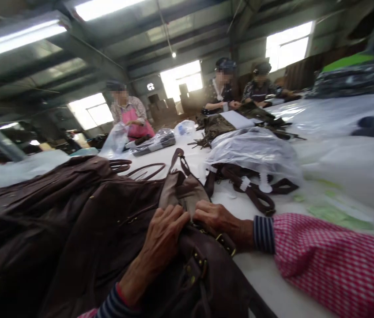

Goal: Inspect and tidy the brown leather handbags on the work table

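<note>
A dark brown bag (213, 256) with brass-coloured buckles and straps lies in front of me, its grey-brown lining (191, 192) showing at the top. My left hand (167, 232) presses its curled fingers onto the bag's upper edge. Close beside it, my right hand (216, 218) is closed on the same edge, knuckles up. What exactly lies under the fingertips of each hand is hidden. A buckle (224, 245) sits just below my right wrist. The bag's loop-shaped strap (177, 159) sticks up behind the lining.
More dark brown bags (57, 212) are heaped at my left. Clear plastic (256, 148) covers several brown straps (256, 194) on the white table (190, 150). Olive-brown goods (218, 128) lie farther back. A co-worker in a pink apron (134, 117) stands beyond, with two people (220, 90) at the right.
</note>
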`<state>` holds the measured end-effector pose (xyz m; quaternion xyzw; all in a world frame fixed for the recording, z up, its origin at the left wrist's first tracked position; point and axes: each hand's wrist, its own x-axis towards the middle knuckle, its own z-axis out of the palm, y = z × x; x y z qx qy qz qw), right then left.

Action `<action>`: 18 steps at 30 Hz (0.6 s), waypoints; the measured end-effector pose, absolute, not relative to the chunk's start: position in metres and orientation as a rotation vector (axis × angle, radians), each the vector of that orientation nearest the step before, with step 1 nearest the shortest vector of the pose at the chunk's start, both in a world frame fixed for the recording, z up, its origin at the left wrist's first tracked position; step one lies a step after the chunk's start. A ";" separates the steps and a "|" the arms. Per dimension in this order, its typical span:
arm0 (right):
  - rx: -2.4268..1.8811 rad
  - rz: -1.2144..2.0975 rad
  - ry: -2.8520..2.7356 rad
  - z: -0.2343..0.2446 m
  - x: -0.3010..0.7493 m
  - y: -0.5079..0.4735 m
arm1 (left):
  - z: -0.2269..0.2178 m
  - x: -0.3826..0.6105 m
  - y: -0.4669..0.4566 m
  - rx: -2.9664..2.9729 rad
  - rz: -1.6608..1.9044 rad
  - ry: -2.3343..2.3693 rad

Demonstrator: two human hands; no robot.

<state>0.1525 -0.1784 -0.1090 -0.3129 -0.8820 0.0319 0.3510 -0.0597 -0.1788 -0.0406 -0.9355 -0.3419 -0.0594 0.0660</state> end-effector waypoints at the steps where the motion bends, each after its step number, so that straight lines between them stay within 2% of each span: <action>1: -0.835 0.091 -2.313 -0.108 0.152 -0.177 | -0.042 -0.061 -0.177 -2.815 -0.199 -1.011; 5: -0.962 0.217 -2.386 -0.097 0.156 -0.172 | -0.052 -0.067 -0.161 -2.804 -0.329 -0.881; 11: -1.123 0.107 -2.396 -0.040 0.215 -0.215 | -0.049 -0.064 -0.157 -2.839 -0.252 -0.921; 15: -1.628 0.059 -2.132 -0.013 0.309 -0.269 | -0.046 -0.060 -0.160 -2.856 -0.280 -0.905; 18: -2.014 -0.002 -1.917 -0.018 0.375 -0.312 | -0.048 -0.059 -0.160 -2.842 -0.312 -0.912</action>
